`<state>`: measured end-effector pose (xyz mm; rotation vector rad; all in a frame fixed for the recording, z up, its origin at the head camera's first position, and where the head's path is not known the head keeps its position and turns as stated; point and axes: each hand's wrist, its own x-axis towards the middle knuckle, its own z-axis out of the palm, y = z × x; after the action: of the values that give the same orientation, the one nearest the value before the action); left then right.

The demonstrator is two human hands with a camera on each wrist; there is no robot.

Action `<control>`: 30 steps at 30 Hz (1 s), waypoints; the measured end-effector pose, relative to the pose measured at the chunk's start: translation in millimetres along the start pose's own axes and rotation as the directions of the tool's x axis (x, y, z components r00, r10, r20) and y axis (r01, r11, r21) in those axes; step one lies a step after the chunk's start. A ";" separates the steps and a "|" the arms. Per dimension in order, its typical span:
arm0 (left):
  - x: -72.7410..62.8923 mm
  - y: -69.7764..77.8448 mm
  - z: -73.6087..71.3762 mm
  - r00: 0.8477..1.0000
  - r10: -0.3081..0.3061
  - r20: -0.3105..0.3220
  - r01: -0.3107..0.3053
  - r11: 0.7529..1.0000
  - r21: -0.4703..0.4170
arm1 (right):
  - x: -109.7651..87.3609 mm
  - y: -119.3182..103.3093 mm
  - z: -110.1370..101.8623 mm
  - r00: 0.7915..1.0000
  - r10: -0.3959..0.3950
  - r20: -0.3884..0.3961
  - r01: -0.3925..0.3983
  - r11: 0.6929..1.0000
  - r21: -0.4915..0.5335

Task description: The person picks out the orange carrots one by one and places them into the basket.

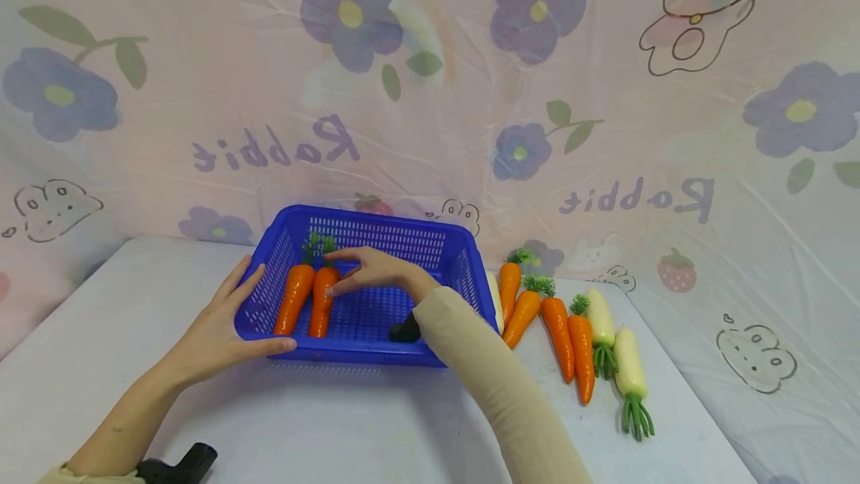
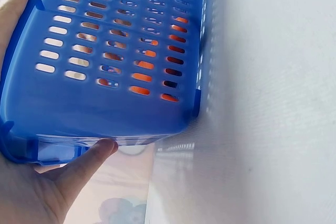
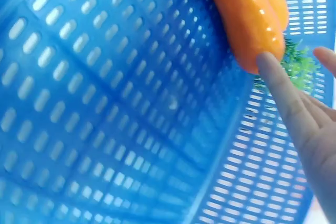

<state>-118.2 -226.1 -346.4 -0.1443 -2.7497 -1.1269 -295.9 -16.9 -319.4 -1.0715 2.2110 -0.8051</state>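
A blue plastic basket (image 1: 383, 353) with slotted walls stands on the white table. My left hand (image 1: 215, 331) holds its near left corner, the thumb along the front wall and the fingers spread at the left rim; the left wrist view shows the thumb (image 2: 86, 169) against the outside wall. Inside, at the left end, two orange carrots lie side by side, a left carrot (image 1: 294, 299) and a right carrot (image 1: 322, 312), green tops toward the back. Over the right carrot reaches my right hand (image 1: 376, 272). Its thumb (image 3: 281, 85) touches that carrot's top end, while the other fingers stand apart from it.
Right of the basket lie several more carrots (image 1: 559, 334) and white radishes (image 1: 629, 368) with green stalks. One pale radish (image 1: 495, 297) is partly hidden behind the basket's right wall. A patterned cloth (image 1: 430, 95) hangs behind the table (image 1: 322, 424).
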 end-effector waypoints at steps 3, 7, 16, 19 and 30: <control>0.6 0.1 0.4 1.000 -0.004 0.005 0.004 1.000 -0.003 | -3.6 -5.7 -3.5 0.999 -0.033 -0.032 0.034 0.999 0.014; 1.8 -1.0 0.3 1.000 -0.003 0.006 0.003 1.000 -0.007 | -11.2 -16.2 -10.5 0.991 -0.088 -0.102 0.094 0.994 0.052; 2.4 -3.2 0.6 1.000 0.003 0.006 -0.003 1.000 -0.021 | -29.8 -27.8 -23.1 0.963 -0.159 -0.218 0.186 0.977 0.105; 2.0 -2.6 0.8 1.000 -0.002 0.009 0.002 1.000 -0.018 | -36.8 -30.5 -27.7 0.951 -0.189 -0.246 0.219 0.971 0.100; 1.7 -2.3 0.3 1.000 -0.016 0.016 0.016 1.000 -0.020 | -63.2 -30.2 -40.1 0.930 -0.218 -0.295 0.248 0.967 0.066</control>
<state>-120.3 -227.5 -347.9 -0.1347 -2.7594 -1.1623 -275.2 30.7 -257.6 -1.2495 2.2702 -1.2338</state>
